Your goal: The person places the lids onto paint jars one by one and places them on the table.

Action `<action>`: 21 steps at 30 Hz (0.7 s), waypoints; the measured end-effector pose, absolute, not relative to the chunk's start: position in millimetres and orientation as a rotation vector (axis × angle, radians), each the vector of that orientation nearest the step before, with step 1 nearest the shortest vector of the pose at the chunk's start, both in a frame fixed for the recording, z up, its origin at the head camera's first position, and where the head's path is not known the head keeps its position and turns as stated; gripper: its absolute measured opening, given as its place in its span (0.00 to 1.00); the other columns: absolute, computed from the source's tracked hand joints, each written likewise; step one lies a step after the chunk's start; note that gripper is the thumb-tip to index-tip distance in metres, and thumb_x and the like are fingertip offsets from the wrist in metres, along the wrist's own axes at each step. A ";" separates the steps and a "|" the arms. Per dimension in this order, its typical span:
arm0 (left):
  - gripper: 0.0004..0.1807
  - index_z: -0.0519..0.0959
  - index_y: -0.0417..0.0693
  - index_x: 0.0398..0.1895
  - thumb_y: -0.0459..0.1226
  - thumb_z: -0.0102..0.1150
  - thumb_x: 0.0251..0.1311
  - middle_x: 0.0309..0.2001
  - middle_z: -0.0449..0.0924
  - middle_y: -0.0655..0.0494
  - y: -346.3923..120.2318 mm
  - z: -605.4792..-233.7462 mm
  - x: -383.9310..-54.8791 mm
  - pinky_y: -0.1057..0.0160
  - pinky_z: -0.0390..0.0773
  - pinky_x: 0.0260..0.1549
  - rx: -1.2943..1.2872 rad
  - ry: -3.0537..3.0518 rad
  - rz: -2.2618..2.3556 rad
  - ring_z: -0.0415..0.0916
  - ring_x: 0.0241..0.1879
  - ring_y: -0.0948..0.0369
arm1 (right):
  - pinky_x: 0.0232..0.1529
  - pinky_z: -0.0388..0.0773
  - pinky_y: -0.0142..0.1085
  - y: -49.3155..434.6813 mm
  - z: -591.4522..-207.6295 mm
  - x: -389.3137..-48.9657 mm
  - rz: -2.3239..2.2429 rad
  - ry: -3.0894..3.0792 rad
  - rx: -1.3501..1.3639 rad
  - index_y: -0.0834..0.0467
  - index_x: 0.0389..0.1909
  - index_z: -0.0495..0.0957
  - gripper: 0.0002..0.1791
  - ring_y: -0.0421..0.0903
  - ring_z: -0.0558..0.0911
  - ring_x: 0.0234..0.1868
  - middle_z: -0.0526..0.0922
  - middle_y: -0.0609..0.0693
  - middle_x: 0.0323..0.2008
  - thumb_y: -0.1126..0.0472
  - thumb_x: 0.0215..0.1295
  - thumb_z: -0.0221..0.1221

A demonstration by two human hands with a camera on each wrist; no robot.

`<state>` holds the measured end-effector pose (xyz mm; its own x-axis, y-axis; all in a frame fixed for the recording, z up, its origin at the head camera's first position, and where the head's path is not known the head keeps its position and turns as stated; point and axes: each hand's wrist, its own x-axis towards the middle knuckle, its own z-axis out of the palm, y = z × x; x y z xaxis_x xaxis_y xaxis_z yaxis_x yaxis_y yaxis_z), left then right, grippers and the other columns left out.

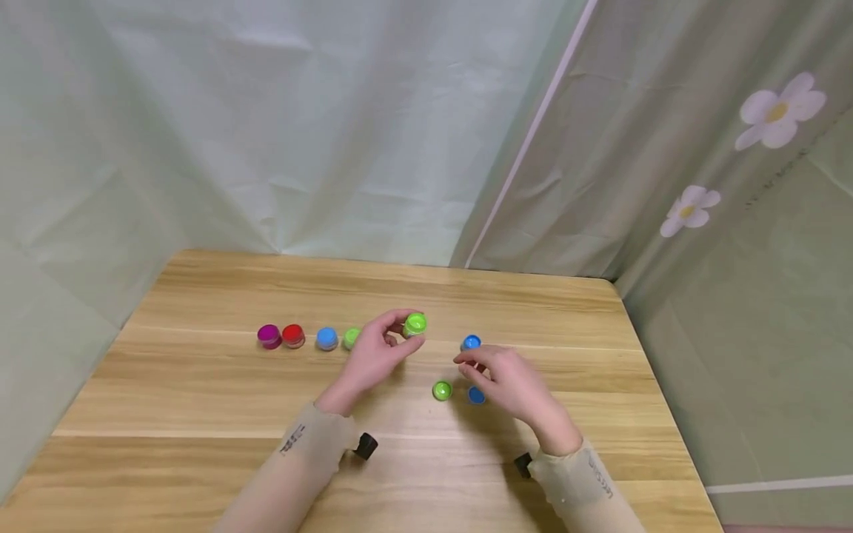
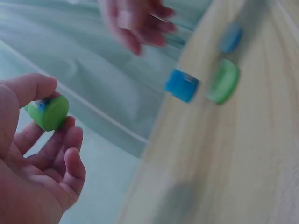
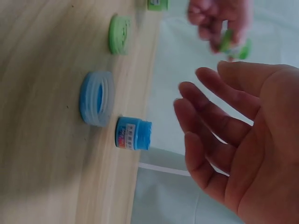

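Note:
My left hand (image 1: 373, 357) pinches a small green paint jar (image 1: 415, 326) between thumb and fingers, raised over the table. The jar's bright green top faces up in the head view, and a bit of its label shows in the left wrist view. My right hand (image 1: 512, 379) holds nothing; its fingers are loosely bent beside a blue paint jar (image 3: 133, 133), which stands without its lid. A blue lid (image 3: 96, 99) and a green lid (image 3: 120, 35) lie on the table, the green one (image 1: 442, 390) left of the right hand.
Left of the hands, a row of lidded jars stands on the wooden table (image 1: 200, 414): purple (image 1: 269, 337), red (image 1: 293, 335), blue (image 1: 327, 339) and a green one (image 1: 351, 338) partly behind the left hand. Pale curtains (image 1: 373, 148) hang around the table's back and sides.

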<state>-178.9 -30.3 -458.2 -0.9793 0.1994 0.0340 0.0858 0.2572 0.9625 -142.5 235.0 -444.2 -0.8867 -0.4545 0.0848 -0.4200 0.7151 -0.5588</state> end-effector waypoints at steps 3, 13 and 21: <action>0.25 0.82 0.50 0.67 0.40 0.74 0.68 0.49 0.82 0.53 -41.3 -451.0 -172.6 0.67 0.75 0.39 0.357 2.379 1.928 0.75 0.45 0.53 | 0.47 0.83 0.41 230.3 -447.3 -141.4 -0.865 2.852 -0.724 0.50 0.55 0.88 0.11 0.40 0.85 0.46 0.88 0.41 0.47 0.55 0.77 0.66; 0.26 0.78 0.42 0.65 0.32 0.75 0.66 0.51 0.87 0.51 -61.0 -444.2 -165.3 0.68 0.75 0.41 0.424 2.309 2.092 0.79 0.48 0.56 | 0.58 0.81 0.49 209.5 -460.1 -137.7 -0.610 2.905 -0.801 0.49 0.61 0.85 0.29 0.52 0.82 0.59 0.85 0.49 0.58 0.47 0.60 0.79; 0.22 0.82 0.48 0.62 0.34 0.75 0.67 0.51 0.88 0.55 -59.8 -443.9 -163.8 0.68 0.74 0.40 0.462 2.301 2.077 0.79 0.49 0.56 | 0.50 0.82 0.49 194.7 -475.2 -130.5 -0.547 2.947 -0.811 0.52 0.53 0.88 0.21 0.52 0.81 0.51 0.85 0.50 0.48 0.53 0.61 0.79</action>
